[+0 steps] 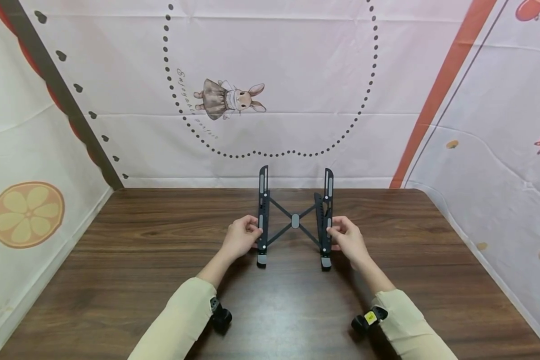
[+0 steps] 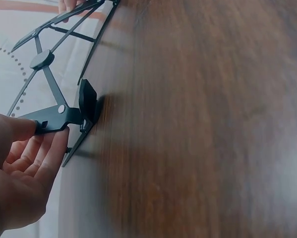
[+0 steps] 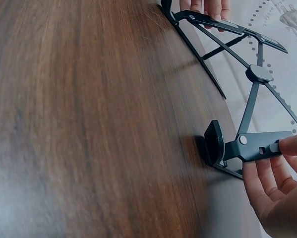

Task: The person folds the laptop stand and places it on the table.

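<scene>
A black folding laptop stand (image 1: 295, 221) stands spread on the table, its two side arms joined by an X-shaped brace with a grey oval hub. Grey pads line the arms, and the front ends carry upturned lips. My left hand (image 1: 241, 236) pinches the left arm near its front, thumb on top and fingers beneath, as the left wrist view shows on the stand (image 2: 54, 118). Opposite it, my right hand (image 1: 348, 239) pinches the right arm the same way; in the right wrist view the thumb lies on the stand's arm (image 3: 262, 145).
The dark wooden table (image 1: 162, 300) reaches back to a printed cloth (image 1: 319, 75) hung behind it, with more cloth along both sides. Black wrist cameras sit on the left (image 1: 220, 316) and right (image 1: 369, 320) wrists, close above the tabletop.
</scene>
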Demonstrator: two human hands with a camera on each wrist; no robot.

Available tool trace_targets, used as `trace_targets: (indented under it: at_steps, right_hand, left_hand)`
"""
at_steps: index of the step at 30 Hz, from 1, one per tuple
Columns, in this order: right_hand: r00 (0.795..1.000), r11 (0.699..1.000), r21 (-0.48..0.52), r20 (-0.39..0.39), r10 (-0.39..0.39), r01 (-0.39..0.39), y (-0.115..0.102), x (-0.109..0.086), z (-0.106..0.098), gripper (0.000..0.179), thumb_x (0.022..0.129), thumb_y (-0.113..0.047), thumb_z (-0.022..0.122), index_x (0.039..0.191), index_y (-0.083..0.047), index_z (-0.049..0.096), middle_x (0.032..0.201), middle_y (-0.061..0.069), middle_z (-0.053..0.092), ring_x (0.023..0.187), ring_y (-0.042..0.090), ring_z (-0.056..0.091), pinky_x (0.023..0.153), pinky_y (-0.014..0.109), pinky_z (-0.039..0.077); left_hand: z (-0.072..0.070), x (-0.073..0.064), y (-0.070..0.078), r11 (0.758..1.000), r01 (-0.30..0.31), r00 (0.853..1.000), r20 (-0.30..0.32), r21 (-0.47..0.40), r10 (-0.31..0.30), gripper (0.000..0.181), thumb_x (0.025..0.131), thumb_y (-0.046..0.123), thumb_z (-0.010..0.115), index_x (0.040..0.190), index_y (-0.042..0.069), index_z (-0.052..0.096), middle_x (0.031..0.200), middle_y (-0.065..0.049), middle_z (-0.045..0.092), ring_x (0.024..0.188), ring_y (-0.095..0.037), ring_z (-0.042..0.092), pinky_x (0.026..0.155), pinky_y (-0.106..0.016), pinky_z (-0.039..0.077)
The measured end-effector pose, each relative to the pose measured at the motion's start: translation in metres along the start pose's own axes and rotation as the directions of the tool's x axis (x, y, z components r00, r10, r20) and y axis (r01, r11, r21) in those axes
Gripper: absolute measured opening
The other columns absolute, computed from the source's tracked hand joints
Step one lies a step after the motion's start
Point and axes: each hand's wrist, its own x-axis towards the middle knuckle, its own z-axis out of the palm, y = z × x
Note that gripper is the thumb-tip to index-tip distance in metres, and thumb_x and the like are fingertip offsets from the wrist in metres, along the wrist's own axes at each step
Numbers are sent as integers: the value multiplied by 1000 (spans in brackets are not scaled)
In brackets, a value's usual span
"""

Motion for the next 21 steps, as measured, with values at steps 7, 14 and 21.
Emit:
trace_targets:
  at_steps: [7,14,21]
  right_hand:
    - [1000,1000,1,22,16,-16,-4,2,12,29,92,-11,53,121,-7,51,100,12,57,82,18,58,70,34,55]
    - [999,1000,-11,34,19,-19,-8,2,20,30,92,-12,53,121,-7,51,102,13,58,79,16,58,67,31,55]
    - [999,1000,10,29,20,-20,-11,2,28,25,91,-11,54,115,-3,51,98,13,59,77,17,59,69,33,55]
  left_hand:
    - [-12,-7,-5,1000,-1,1000,-12,20,1,23,87,3,60,109,-2,57,82,-9,65,63,-15,64,54,-27,54]
    - [-21,-14,-7,999,7,1000,-23,33,-6,25,87,3,61,111,-3,56,83,-10,65,65,-15,64,55,-27,54]
    - [-27,-16,-8,999,16,999,-32,35,-15,23,86,3,61,108,-2,57,83,-10,65,65,-15,65,56,-27,54]
